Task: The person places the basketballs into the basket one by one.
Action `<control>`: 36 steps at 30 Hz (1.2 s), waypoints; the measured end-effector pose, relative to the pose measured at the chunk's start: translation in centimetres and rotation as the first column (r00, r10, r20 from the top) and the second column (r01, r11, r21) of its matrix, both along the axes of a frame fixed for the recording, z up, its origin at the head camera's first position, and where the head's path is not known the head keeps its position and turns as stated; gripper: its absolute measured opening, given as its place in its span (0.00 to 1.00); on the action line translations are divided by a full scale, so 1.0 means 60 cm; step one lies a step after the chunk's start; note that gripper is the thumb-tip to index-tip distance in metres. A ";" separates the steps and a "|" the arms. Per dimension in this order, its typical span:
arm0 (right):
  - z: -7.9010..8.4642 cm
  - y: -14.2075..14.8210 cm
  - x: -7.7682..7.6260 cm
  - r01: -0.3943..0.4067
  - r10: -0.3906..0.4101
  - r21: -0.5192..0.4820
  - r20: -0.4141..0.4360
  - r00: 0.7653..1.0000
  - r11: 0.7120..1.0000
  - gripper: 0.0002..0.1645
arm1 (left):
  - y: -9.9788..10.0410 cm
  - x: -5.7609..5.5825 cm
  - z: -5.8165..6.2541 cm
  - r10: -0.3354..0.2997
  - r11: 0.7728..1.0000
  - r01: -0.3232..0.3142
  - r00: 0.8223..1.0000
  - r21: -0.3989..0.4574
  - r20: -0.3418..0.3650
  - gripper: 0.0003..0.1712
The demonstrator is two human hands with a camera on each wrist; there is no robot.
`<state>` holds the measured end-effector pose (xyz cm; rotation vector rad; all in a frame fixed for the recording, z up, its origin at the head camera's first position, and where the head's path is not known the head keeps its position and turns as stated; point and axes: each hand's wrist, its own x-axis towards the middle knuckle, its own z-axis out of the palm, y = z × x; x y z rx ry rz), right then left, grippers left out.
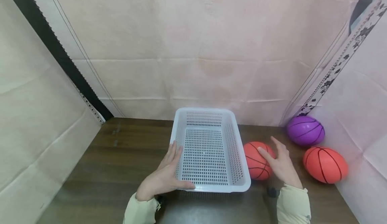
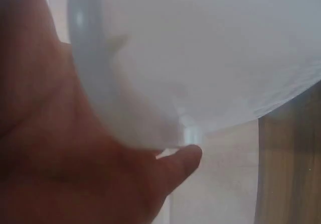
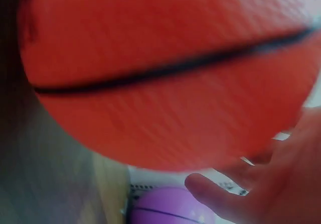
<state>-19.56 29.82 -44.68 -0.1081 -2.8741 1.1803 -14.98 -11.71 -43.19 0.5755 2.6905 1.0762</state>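
On the perforated basket (image 1: 222, 188) rests the straight-fingered left hand (image 1: 163, 179); right of it, the empty right hand (image 1: 282, 161) splays beside a basketball (image 1: 255, 161).

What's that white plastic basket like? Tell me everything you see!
The white, rectangular, plastic-looking basket has rounded corners, a smooth rim and many small slots through its floor and walls. It stands upright, open side up, on the brown wood-look table. The bare left hand touches its left side and near rim. A round red black-lined ball sits beside its right wall; contact there is unclear.
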 end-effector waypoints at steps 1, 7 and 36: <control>-0.002 -0.001 -0.002 -0.009 0.009 0.005 0.011 1.000 1.000 0.57 | 0.004 0.000 -0.001 0.000 1.000 0.000 1.000 -0.018 -0.004 0.76; -0.007 -0.005 -0.007 -0.033 0.031 0.024 0.093 0.995 0.999 0.57 | 0.008 -0.005 -0.008 0.047 0.999 -0.047 0.999 -0.010 0.010 0.81; 0.005 0.023 0.008 0.094 -0.085 -0.075 0.123 0.989 0.993 0.61 | 0.007 -0.012 -0.022 0.117 0.991 -0.122 0.990 0.060 0.075 0.86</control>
